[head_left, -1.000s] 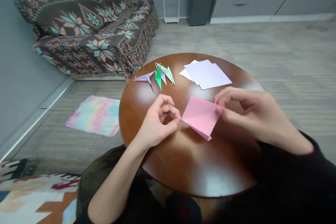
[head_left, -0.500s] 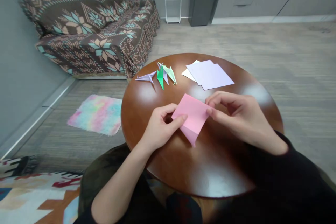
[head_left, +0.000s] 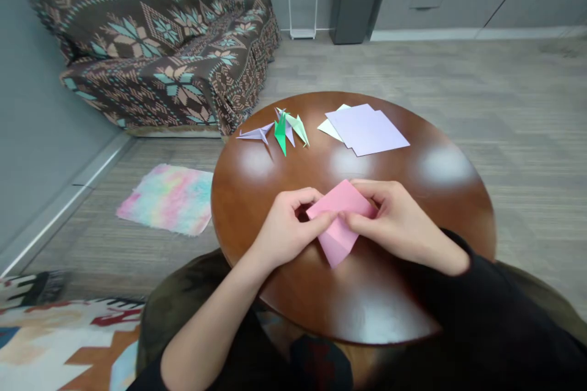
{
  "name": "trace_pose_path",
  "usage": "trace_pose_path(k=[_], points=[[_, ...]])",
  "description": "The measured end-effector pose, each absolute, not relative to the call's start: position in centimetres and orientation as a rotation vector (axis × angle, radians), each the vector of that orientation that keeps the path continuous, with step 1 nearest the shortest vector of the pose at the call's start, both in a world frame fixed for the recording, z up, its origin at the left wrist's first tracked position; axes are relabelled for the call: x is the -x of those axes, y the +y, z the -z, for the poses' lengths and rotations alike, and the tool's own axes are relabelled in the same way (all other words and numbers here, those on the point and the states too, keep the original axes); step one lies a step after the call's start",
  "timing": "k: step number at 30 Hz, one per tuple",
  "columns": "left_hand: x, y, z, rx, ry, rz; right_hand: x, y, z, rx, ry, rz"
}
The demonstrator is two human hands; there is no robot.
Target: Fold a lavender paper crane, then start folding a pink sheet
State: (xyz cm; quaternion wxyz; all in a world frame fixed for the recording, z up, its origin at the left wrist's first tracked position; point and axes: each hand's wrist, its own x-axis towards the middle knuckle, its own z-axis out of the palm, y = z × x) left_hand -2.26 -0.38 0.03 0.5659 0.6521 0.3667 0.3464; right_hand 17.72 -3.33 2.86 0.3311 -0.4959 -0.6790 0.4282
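A pink sheet of origami paper point(head_left: 345, 197), partly folded, is held above the near half of the round table. My left hand point(head_left: 293, 220) grips its left side, thumb on top and fingers behind. On the right side my right hand point(head_left: 389, 214) pinches it, the thumb lying on its face close to the left thumb. The lower part of the paper hangs down in a creased point. Fingers behind the sheet are partly hidden.
Several folded paper cranes, among them a green one point(head_left: 280, 133), stand at the table's back left. Lilac paper sheets point(head_left: 367, 128) lie over a pale sheet point(head_left: 331, 129) at the back right. The brown round table point(head_left: 247, 195) has a patterned sofa point(head_left: 174, 67) beyond it.
My right hand has moved left and closer to me, from the paper's right corner to near its middle. The paper has turned and come slightly nearer; my left hand still holds it.
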Motion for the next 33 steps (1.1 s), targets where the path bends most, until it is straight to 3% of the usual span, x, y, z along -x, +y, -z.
trace_pose_path(k=[16, 27, 33], points=[[2.8, -0.1, 0.2, -1.380, 0.800, -0.852, -19.5, -3.0, -3.1, 1.220, -1.768, -1.168], [3.2, 0.4, 0.5, -1.396, 0.892, -0.976, -22.7, -2.4, -3.2, 1.277, -1.649, -0.972], [2.9, 0.1, 0.2, -1.436, 0.875, -0.923, -19.7, -2.7, -2.8, 1.224, -1.748, -1.196]])
